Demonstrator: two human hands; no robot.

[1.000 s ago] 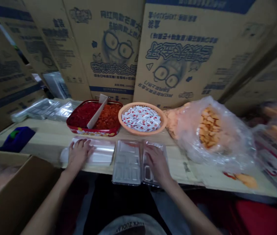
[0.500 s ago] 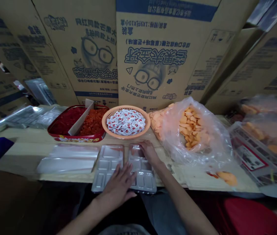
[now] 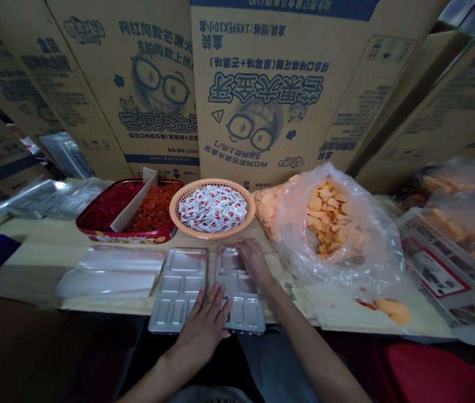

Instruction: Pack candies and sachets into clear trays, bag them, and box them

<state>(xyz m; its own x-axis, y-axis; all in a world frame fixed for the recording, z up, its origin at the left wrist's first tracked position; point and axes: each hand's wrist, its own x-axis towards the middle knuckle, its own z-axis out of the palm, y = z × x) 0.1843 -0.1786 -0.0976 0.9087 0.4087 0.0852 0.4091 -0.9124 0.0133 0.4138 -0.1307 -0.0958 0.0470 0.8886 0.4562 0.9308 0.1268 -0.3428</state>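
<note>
Open, uncurled fingers of the left hand (image 3: pixel 203 330) and right hand (image 3: pixel 254 263) rest on opposite ends of a long, clear plastic tray (image 3: pixel 241 299).

Dim, flat light over the whole scene, and the lower corners are sinking into deep shadow! A pale sheen glints off the plastic tray (image 3: pixel 178 291), the cardboard cartons (image 3: pixel 271 95) bow sharply toward the frame's edges, and the bagged snacks (image 3: pixel 464 224) at far right turn slightly soft.
</note>
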